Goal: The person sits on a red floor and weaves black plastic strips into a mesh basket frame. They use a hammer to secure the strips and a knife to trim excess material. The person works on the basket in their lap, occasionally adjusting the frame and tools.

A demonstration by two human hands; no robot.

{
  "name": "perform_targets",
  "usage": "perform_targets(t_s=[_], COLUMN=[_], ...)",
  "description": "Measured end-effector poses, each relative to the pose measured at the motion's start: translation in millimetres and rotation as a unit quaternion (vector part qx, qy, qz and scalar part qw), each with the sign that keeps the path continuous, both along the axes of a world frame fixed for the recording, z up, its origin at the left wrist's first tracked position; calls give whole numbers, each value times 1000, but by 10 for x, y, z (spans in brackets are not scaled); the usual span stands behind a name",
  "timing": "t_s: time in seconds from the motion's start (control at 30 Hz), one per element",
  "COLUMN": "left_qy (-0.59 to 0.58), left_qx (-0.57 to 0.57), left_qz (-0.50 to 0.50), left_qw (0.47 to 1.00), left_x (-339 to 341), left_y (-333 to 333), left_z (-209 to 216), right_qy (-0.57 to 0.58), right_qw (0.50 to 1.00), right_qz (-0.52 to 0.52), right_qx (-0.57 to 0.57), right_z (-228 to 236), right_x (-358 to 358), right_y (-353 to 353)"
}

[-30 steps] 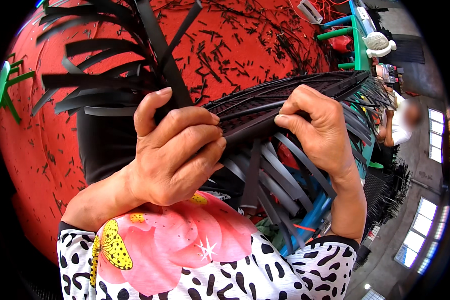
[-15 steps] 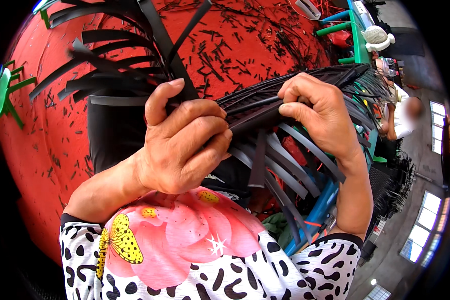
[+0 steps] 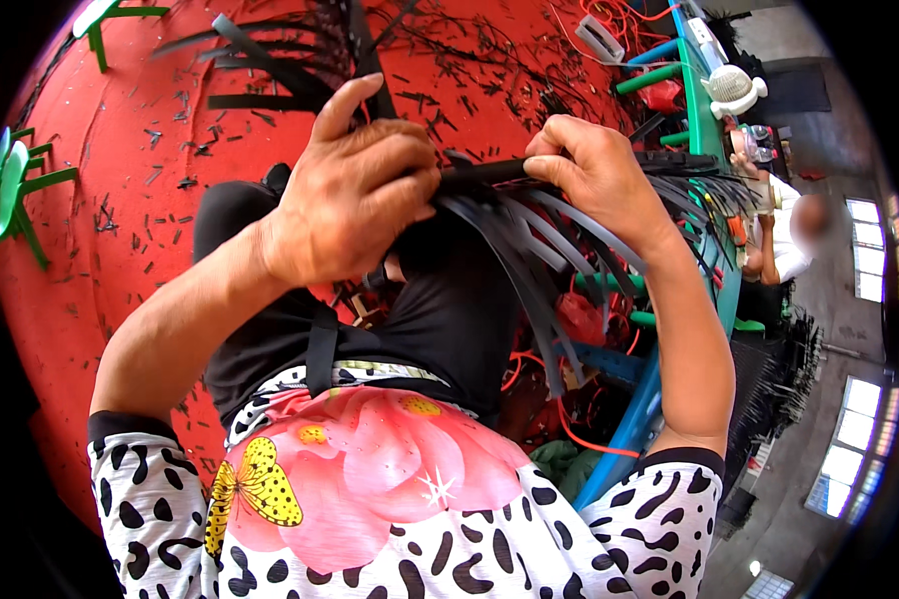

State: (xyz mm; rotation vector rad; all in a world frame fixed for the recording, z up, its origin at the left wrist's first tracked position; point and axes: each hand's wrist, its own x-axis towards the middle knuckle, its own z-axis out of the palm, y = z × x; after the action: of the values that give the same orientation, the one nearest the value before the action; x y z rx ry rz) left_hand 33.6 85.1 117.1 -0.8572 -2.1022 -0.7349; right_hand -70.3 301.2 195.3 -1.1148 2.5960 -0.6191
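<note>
A woven piece of flat black strips (image 3: 484, 174) stretches between my two hands, above my lap. My left hand (image 3: 355, 195) is closed round its left part, with the index finger sticking up and the fingertips partly hidden. On the right, my right hand (image 3: 601, 182) pinches the rolled-looking edge between thumb and bent fingers. Loose grey-black strip ends (image 3: 534, 250) hang down between the hands toward my thigh. More strips (image 3: 270, 50) fan out to the far left beyond my left hand.
Black scraps litter the red floor covering (image 3: 160, 240). Green stools (image 3: 20, 190) stand at the left. Along the right runs a green-and-blue frame (image 3: 704, 110) with a white fan (image 3: 734, 90) by it. A person in white (image 3: 784, 235) sits beyond. Red cord (image 3: 589, 439) lies near my lap.
Both hands have moved away from my body with the woven piece, my right also slightly left. The piece now shows more edge-on, and my black-trousered lap has come into view.
</note>
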Motion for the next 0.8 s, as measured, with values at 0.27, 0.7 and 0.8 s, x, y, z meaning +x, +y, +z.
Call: perform_targets(t_s=[0.27,0.7,0.8], left_qy=[-15,-23,-28], left_qx=[8,132,110], left_qz=[52,58,62], left_qw=[998,989,992], left_x=[-331,-352,-350], left_y=[-308,-265,-307], left_z=[35,-173,-168], right_qy=[28,-10,-7], right_qw=[1000,999,999], right_qz=[-6,-34,-32], right_qx=[11,18,26], right_z=[-31,-21,-50], right_x=[-426,-431,-452], right_y=[-287,-354,-374])
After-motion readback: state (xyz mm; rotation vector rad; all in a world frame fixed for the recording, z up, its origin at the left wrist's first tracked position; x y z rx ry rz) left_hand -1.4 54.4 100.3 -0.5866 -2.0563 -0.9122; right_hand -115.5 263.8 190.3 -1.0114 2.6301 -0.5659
